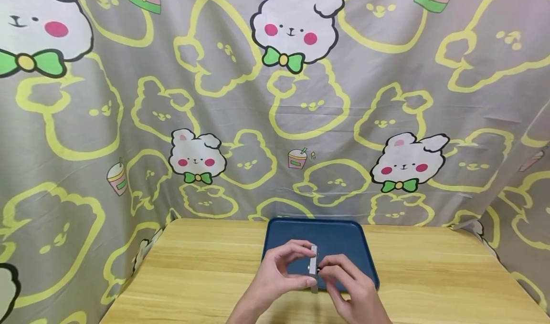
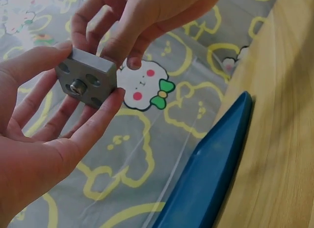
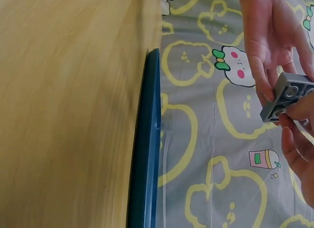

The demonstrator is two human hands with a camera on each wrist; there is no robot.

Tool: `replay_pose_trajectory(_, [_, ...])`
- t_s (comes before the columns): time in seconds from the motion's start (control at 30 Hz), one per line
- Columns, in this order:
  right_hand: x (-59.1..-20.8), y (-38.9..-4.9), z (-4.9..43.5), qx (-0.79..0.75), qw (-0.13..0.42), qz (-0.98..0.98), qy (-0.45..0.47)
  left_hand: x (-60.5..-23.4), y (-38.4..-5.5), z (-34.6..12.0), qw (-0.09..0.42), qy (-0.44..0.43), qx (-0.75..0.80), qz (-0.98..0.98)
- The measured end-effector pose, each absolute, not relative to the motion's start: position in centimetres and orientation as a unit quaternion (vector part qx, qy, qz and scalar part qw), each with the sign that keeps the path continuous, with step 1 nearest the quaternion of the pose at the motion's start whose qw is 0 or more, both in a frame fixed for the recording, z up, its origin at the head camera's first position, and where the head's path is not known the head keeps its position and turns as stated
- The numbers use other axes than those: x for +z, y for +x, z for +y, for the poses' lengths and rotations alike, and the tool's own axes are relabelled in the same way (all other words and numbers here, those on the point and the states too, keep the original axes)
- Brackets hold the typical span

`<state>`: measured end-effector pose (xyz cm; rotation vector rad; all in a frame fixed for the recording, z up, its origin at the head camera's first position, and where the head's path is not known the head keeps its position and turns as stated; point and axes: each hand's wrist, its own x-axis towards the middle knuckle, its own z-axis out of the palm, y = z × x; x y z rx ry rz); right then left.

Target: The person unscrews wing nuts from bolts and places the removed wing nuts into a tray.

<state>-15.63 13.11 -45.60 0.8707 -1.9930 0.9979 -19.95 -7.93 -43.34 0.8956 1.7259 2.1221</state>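
A square grey metal block (image 2: 91, 75) with several round holes is held up by its edges between the thumb and fingers of my left hand (image 1: 283, 269). In one hole sits a silver bolt (image 2: 78, 87), its end standing out from the face seen in the left wrist view. On the opposite face, my right hand (image 1: 350, 283) has its thumb and fingers curled together at a small dark piece (image 1: 319, 269) against the block. Those fingertips cover most of it, so its kind is hidden. The right wrist view shows them by a lower hole of the block (image 3: 282, 98).
Behind and below the hands lies a blue tray (image 1: 318, 226) with a raised rim, on a light wooden table (image 1: 206, 257). A grey curtain (image 1: 240, 109) printed with cartoon rabbits hangs around the table's back and sides.
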Motion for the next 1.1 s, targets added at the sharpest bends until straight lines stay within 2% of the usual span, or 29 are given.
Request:
replay_pose_trajectory(0.27, [-46.1,-16.0,13.1,0.362,0.414,-0.754,0.359,-43.3,-20.1,-7.9,0.134,0.301,0.733,0.595])
replay_pose_trajectory(0.4, [-45.9,-15.9,13.2,0.379,0.396,-0.755,0.36,-43.3,-20.1,-8.0,0.133,0.302,0.735,0.592])
replay_pose_trajectory(0.47, [-45.6,-15.6,13.2,0.408,0.36,-0.763,0.349,-43.3,-20.1,-8.0,0.127,0.305,0.736,0.591])
replay_pose_trajectory(0.53, [-45.1,-15.2,13.3,0.463,0.299,-0.772,0.318,-43.3,-20.0,-8.0,0.119,0.308,0.738,0.589])
replay_pose_trajectory(0.67, [-44.0,-14.8,13.4,0.599,0.154,-0.764,0.186,-43.1,-20.0,-7.9,0.096,0.321,0.733,0.592])
replay_pose_trajectory(0.77, [-43.4,-14.8,13.5,0.669,0.077,-0.732,0.105,-42.9,-19.8,-7.7,0.082,0.338,0.721,0.6])
replay_pose_trajectory(0.9, [-43.2,-15.2,13.7,0.707,0.014,-0.704,0.055,-42.7,-19.4,-7.6,0.076,0.345,0.704,0.615])
replay_pose_trajectory(1.1, [-43.4,-15.7,14.1,0.724,-0.04,-0.689,0.012,-42.6,-19.0,-7.3,0.064,0.356,0.69,0.627])
